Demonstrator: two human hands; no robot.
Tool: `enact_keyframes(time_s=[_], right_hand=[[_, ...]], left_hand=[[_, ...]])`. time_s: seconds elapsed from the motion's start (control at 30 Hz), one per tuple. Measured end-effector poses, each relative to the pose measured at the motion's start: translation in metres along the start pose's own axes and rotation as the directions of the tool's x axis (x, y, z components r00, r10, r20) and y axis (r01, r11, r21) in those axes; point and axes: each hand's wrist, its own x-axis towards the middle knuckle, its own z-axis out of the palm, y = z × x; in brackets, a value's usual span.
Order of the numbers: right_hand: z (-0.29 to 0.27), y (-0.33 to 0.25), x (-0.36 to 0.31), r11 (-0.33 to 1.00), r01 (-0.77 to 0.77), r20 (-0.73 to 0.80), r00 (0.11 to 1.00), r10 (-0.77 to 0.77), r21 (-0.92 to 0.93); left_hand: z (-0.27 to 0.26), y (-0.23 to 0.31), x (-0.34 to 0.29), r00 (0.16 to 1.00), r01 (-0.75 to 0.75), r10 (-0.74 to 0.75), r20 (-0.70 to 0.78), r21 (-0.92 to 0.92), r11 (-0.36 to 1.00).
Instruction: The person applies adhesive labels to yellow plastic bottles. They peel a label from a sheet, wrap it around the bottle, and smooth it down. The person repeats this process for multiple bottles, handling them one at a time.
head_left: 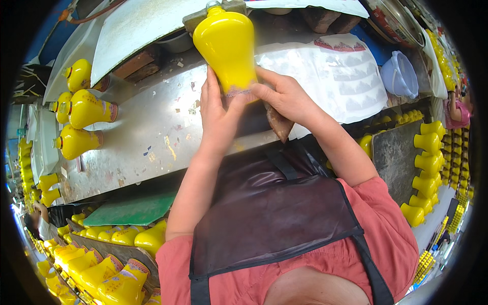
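Note:
A glossy yellow vase-shaped bottle [224, 44] lies tilted in front of me, its clear neck pointing away over a block [194, 19]. My left hand [217, 114] is closed round the left side of its narrow base. My right hand [285, 96] grips the other side, its thumb pressed on a patterned band [239, 92] that circles the base. Just under the right hand a brown pointed piece [278, 123] sticks out; its kind is unclear. Beside the right hand, a white sheet [345, 76] with a reddish patterned strip and faint grey shapes covers part of the metal table [147, 122].
Several yellow bottles [91, 109] stand at the table's left end. A pale blue bucket [400, 75] sits at the far right. Boards of yellow bottles [122, 284] fill the lower left, and more bottles [427, 173] line the right. A green board [129, 209] lies by my left elbow.

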Motion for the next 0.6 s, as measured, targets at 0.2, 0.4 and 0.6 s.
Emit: enact_keyframes(time_s=[0.2, 0.4, 0.6], right_hand=[[0.003, -0.001, -0.002, 1.0, -0.023, -0.005, 1.0, 0.023, -0.008], [-0.018, -0.003, -0.002, 0.93, -0.167, -0.041, 0.981, 0.19, 0.326], [-0.02, -0.012, -0.011, 0.954, 0.054, -0.147, 0.989, -0.01, 0.294]], left_hand=[[0.004, 0.001, 0.005, 0.998, -0.043, 0.049, -0.034, 0.169, 0.985], [0.004, 0.008, 0.004, 0.996, 0.088, -0.09, -0.024, -0.092, 0.992], [0.003, 0.009, 0.005, 0.998, 0.049, -0.052, -0.04, -0.078, 0.996]])
